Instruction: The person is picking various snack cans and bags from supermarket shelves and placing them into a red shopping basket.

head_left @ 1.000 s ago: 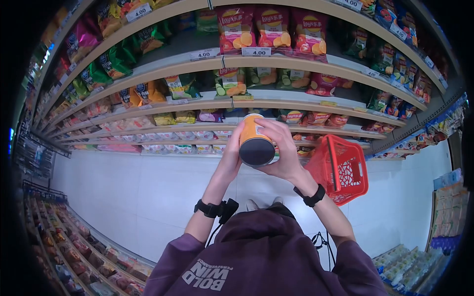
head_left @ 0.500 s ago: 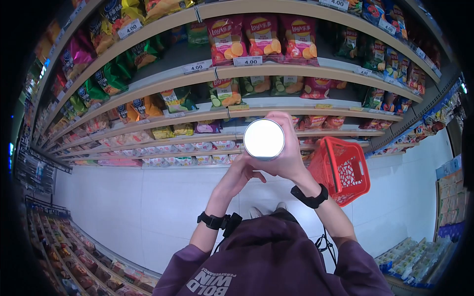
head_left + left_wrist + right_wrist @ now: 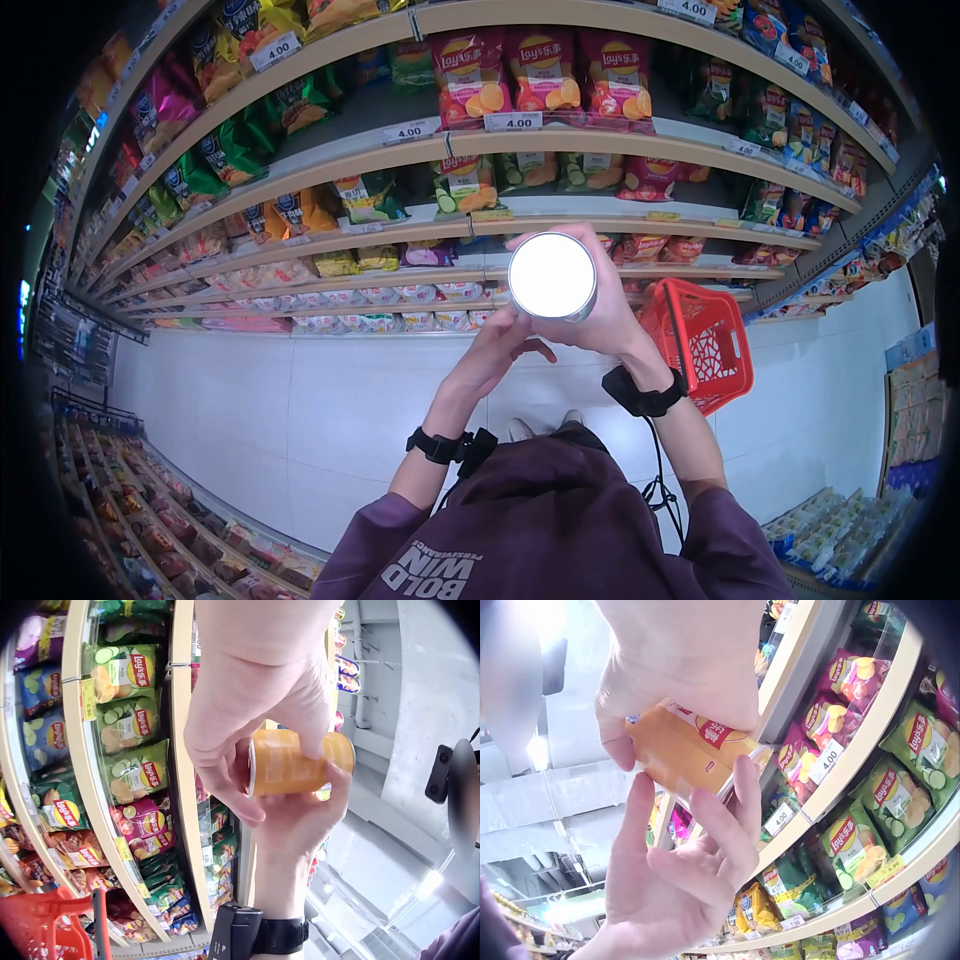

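Observation:
An orange chip canister is held up in front of the chest, its pale, bright round end turned toward the head camera. My right hand grips it round the side. In the right wrist view the orange label of the canister shows below the right palm. My left hand is just below, its loosely bent fingers right at the canister's edge. The left palm faces up with fingers spread apart. From the left wrist, the left fingers overlap one end of the canister.
Shelves of chip bags with price tags curve across ahead. A red shopping basket with its handle raised stands at the right by the lowest shelf. Pale floor tiles lie below, and more stocked shelves run behind at left.
The canister has turned from its dark end to its bright end facing the head camera. The left hand has gone from gripping its side to below it; lately both hands shifted slightly right.

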Demonstrator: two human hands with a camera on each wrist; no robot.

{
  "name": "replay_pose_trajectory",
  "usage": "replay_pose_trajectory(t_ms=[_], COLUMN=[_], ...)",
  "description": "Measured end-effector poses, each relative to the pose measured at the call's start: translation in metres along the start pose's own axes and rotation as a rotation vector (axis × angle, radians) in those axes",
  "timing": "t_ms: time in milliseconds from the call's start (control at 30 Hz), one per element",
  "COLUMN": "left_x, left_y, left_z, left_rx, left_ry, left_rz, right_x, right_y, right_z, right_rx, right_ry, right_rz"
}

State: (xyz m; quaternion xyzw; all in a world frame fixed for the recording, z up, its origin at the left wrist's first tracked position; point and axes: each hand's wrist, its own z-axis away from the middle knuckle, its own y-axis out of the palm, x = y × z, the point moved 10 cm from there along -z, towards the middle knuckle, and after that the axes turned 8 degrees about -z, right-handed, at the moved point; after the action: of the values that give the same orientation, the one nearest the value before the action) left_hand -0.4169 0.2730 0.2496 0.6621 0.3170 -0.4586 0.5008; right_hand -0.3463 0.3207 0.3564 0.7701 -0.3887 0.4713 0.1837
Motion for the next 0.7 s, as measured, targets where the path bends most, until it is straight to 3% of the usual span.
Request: replay_pose_trajectory(t_ms=[133,267,300,433,533,633,700], left_x=[-0.003,-0.012,-0.014,-0.016,-0.032,-0.056,-0.085], left_y=[-0.007,-0.024,-0.031,-0.05,-0.045,-0.041,-0.024], left_z=[0.0,0.003,0.006,0.011,0.014,0.02,0.025], left_rx=[-0.088,-0.328,-0.403,-0.553,-0.606,-0.731,-0.67], left_ry=[0.024,0.0,-0.014,-0.083,0.008,0.173,0.438], left_rz=[-0.03,-0.125,-0.141,-0.152,-0.232,-0.347,-0.739], right_x=[0.005,0.012,0.022,0.032,0.038,0.03,0.035], right_y=[0.002,0.005,0.005,0.021,0.023,0.007,0.002], right_z=[0.001,0.003,0.005,0.008,0.01,0.013,0.014], right_rx=[-0.033,-0.109,-0.126,0.051,-0.008,-0.211,-0.29], right_ry=[-0.035,-0.073,-0.156,-0.123,-0.163,-0.209,-0.207], right_rz=[-0.03,-0.01,0.045,0.166,0.331,0.38,0.375])
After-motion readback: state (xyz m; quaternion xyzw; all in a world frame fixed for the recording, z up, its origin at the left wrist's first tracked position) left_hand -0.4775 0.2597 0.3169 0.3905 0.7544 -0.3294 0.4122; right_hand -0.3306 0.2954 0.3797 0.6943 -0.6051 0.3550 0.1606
